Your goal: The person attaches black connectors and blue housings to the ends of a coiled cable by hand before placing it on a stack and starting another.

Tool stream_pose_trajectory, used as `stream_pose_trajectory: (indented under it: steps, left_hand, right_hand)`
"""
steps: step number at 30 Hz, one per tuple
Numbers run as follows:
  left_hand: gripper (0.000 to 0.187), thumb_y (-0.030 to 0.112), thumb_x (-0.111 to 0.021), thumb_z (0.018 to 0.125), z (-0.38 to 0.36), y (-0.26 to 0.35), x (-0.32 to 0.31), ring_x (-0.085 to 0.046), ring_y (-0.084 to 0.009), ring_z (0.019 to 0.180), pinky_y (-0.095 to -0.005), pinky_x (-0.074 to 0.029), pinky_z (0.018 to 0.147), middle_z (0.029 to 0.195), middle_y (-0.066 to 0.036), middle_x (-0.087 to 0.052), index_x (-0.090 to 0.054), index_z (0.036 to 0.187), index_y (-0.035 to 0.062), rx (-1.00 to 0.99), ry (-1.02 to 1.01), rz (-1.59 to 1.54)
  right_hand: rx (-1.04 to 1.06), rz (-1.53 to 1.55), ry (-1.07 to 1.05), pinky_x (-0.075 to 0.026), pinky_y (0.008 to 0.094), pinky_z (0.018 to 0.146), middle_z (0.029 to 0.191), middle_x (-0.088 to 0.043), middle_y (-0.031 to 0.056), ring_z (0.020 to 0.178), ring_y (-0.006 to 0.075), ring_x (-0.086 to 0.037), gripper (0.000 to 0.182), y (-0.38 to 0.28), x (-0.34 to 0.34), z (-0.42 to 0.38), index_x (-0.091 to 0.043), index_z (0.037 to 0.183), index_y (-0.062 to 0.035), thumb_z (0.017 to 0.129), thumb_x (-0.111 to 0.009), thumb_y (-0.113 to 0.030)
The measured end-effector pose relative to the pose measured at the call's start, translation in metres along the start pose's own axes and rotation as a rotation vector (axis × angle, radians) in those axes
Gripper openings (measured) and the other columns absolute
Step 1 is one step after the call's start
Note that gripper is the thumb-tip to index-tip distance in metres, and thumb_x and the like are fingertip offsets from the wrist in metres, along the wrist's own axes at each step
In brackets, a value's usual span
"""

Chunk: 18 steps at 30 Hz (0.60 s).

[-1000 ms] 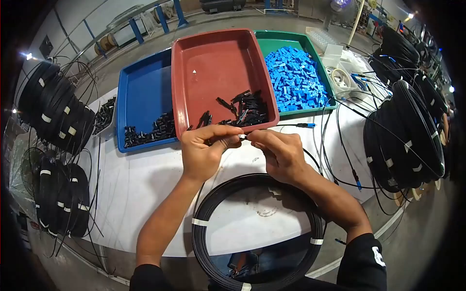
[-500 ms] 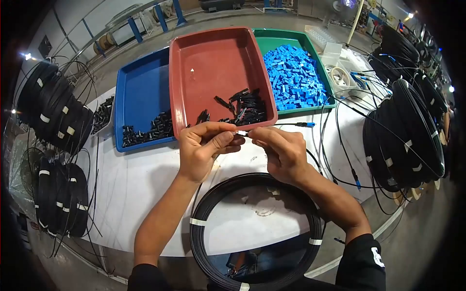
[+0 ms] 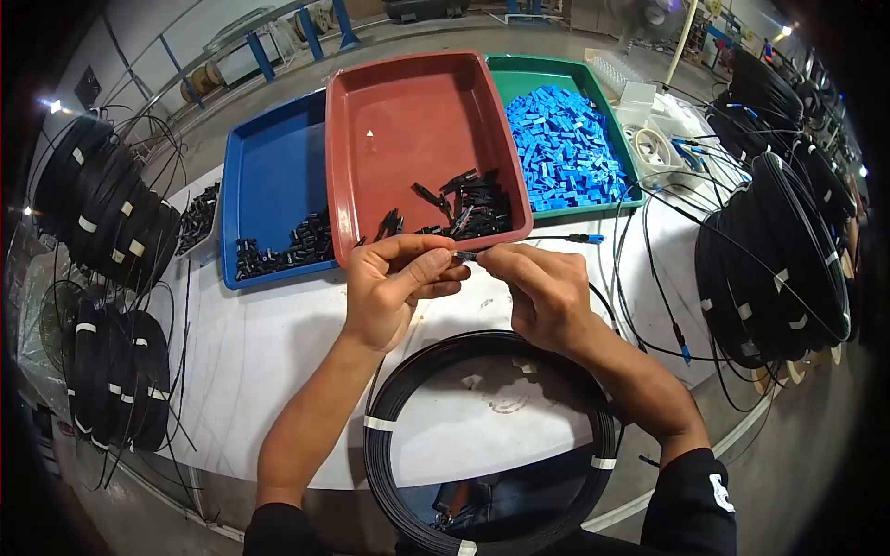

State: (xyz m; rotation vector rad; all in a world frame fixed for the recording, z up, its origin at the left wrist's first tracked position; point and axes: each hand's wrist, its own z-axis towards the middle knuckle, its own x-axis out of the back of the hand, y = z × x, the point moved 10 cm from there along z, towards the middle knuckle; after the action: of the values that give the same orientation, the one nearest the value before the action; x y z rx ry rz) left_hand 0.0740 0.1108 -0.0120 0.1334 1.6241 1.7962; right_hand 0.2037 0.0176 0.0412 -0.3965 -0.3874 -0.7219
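Note:
My left hand [image 3: 394, 285] and my right hand [image 3: 545, 289] meet fingertip to fingertip in front of the red tray [image 3: 399, 120]. Between them is a small dark cable connector [image 3: 464, 256], pinched by the thumb and index finger of each hand; its details are too small to make out. Below the hands, a coil of black cable [image 3: 378, 454] bound with white tape leans at the table's front edge. Small black connector parts [image 3: 477, 204] lie in the red tray, just beyond the fingers.
A blue tray [image 3: 273, 171] with black parts stands left, a green tray [image 3: 501, 67] of blue connectors [image 3: 567, 148] right. Black cable coils [image 3: 769, 269] crowd the right side, and further coils [image 3: 102, 199] the left. Loose cables with blue tips [image 3: 684, 352] trail across the white table [image 3: 269, 371].
The right fingers have shifted slightly. Between the fingertips a dark piece shows where a whitish spot was visible before. The coil and trays stay in place.

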Motion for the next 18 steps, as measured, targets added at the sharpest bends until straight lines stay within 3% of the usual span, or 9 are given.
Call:
stream_pose_trajectory:
  steps: [2,5,8,9,11,13,15,17,18]
  left_hand:
    - [0.018,0.002,-0.066,0.091,0.001,-0.003,0.001,-0.074,-0.0261,0.084,-0.0352,-0.064,0.074,0.092,-0.019,-0.072,-0.068,0.106,-0.0079,0.032,0.010,-0.052]
    - [0.016,0.000,-0.068,0.089,0.000,0.007,-0.001,-0.074,-0.0239,0.082,-0.0322,-0.063,0.073,0.091,-0.017,-0.073,-0.070,0.103,-0.0079,-0.015,-0.029,0.113]
    - [0.020,-0.007,-0.071,0.081,-0.007,0.042,-0.015,-0.074,-0.0169,0.075,-0.0256,-0.060,0.069,0.083,-0.014,-0.075,-0.074,0.100,-0.0034,-0.299,-0.043,0.786]
    - [0.020,-0.007,-0.071,0.081,-0.007,0.045,-0.016,-0.074,-0.0169,0.075,-0.0256,-0.060,0.069,0.083,-0.014,-0.075,-0.074,0.100,-0.0034,-0.298,-0.044,0.786]
    - [0.033,-0.010,-0.068,0.077,-0.009,0.048,-0.021,-0.074,-0.0152,0.072,-0.0257,-0.060,0.068,0.081,-0.014,-0.075,-0.074,0.107,0.0012,-0.324,-0.075,0.934]
    - [0.041,-0.011,-0.066,0.076,-0.009,0.052,-0.028,-0.074,-0.0168,0.069,-0.0268,-0.059,0.065,0.080,-0.014,-0.074,-0.072,0.114,0.0033,-0.381,-0.054,0.963]
    - [0.049,-0.012,-0.063,0.075,-0.011,0.057,-0.033,-0.073,-0.0183,0.067,-0.0279,-0.059,0.063,0.080,-0.014,-0.074,-0.069,0.120,0.0053,-0.435,-0.038,0.987]
    - [0.065,-0.017,-0.059,0.072,-0.019,0.062,-0.056,-0.074,-0.0209,0.067,-0.0298,-0.060,0.065,0.076,-0.016,-0.073,-0.061,0.133,0.0057,-0.660,-0.105,1.364]
    - [0.074,-0.017,-0.061,0.072,-0.022,0.056,-0.063,-0.073,-0.0249,0.068,-0.0332,-0.059,0.065,0.075,-0.016,-0.072,-0.053,0.141,0.0073,-0.687,-0.097,1.558]
  right_hand:
    - [0.019,-0.043,0.000,-0.051,0.0316,0.049,0.086,-0.071,0.0079,0.061,0.0214,-0.066,0.043,-0.001,0.000,-0.001,-0.068,0.102,-0.0059,0.062,-0.063,0.007]
    - [0.104,-0.098,0.037,-0.051,0.0311,0.048,0.087,-0.071,0.0066,0.062,0.0199,-0.066,0.039,-0.010,0.002,0.000,-0.068,0.100,-0.0067,0.062,-0.064,0.003]
    - [0.124,-0.173,-0.070,-0.050,0.0309,0.048,0.089,-0.070,0.0057,0.062,0.0188,-0.066,0.035,-0.018,-0.003,0.002,-0.067,0.098,-0.0074,0.064,-0.064,-0.003]
    - [0.123,-0.173,-0.069,-0.050,0.0309,0.048,0.089,-0.070,0.0057,0.062,0.0188,-0.066,0.035,-0.018,-0.003,0.001,-0.067,0.098,-0.0074,0.064,-0.064,-0.003]
    - [0.141,-0.130,-0.120,-0.049,0.0312,0.047,0.092,-0.070,0.0060,0.063,0.0189,-0.067,0.035,-0.020,-0.010,-0.003,-0.067,0.097,-0.0081,0.062,-0.065,-0.007]
    - [0.109,-0.090,-0.117,-0.049,0.0329,0.047,0.087,-0.070,0.0063,0.063,0.0211,-0.068,0.031,-0.016,-0.011,-0.001,-0.063,0.099,-0.0076,0.068,-0.067,-0.004]
    - [-0.201,0.115,-0.189,-0.056,0.0348,0.056,0.087,-0.069,0.0107,0.069,0.0283,-0.071,0.036,0.011,-0.019,-0.005,-0.056,0.102,-0.0035,0.072,-0.065,0.014]
    - [-0.239,0.121,-0.219,-0.057,0.0358,0.059,0.085,-0.069,0.0114,0.073,0.0311,-0.072,0.038,0.015,-0.024,-0.005,-0.048,0.104,-0.0024,0.076,-0.066,0.016]
    - [-0.249,0.075,-0.183,-0.051,0.0379,0.053,0.078,-0.069,0.0100,0.066,0.0293,-0.069,0.032,0.018,-0.025,-0.006,-0.049,0.103,-0.0046,0.079,-0.068,0.006]
